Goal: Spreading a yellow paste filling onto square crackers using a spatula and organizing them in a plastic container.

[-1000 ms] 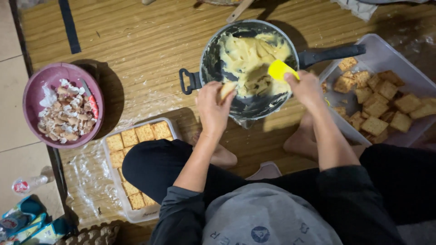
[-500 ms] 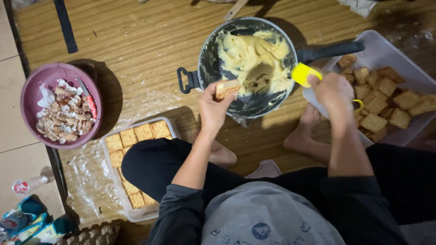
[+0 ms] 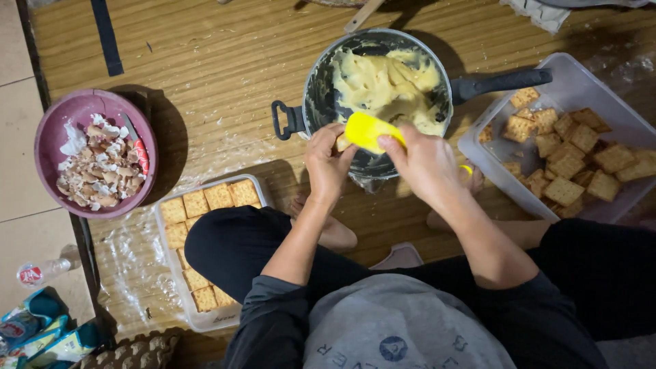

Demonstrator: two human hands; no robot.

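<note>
My left hand (image 3: 326, 162) holds a square cracker (image 3: 341, 142) over the near rim of a dark pot (image 3: 316, 89) of pale yellow cream (image 3: 383, 85). My right hand (image 3: 425, 161) grips a yellow spatula (image 3: 371, 131), its blade lying on the cracker. The two hands are close together just in front of the pot. Most of the cracker is hidden under the blade and my fingers.
A clear tub (image 3: 568, 85) of loose crackers (image 3: 570, 154) sits at right. A flat tray (image 3: 167, 236) lined with crackers (image 3: 205, 199) lies by my left knee. A purple bowl (image 3: 60, 126) of eggshells stands at left. The pot's black handle (image 3: 502, 83) points right. Packets (image 3: 34, 331) lie bottom left.
My right hand has come back from the cracker tub to the pot, bringing the spatula onto the cracker. My left hand has stayed near the pot's rim with the cracker.
</note>
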